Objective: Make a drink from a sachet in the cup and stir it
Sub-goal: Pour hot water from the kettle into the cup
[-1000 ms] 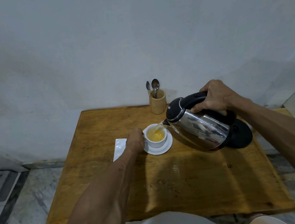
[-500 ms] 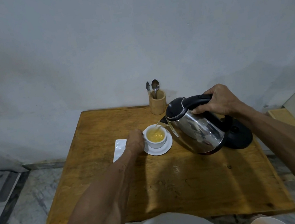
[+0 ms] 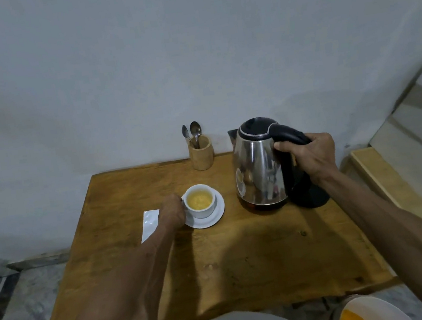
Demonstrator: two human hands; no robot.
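Near the middle of a wooden table (image 3: 246,263), a white cup (image 3: 200,201) of yellow liquid sits on a white saucer (image 3: 216,217), the left hand (image 3: 171,214) closed against its left side. A white sachet (image 3: 149,224) lies flat just left of that hand. To the right, the right hand (image 3: 312,157) grips the black handle of an upright steel kettle (image 3: 259,165); behind, a wooden holder (image 3: 201,154) keeps 2 spoons (image 3: 192,132).
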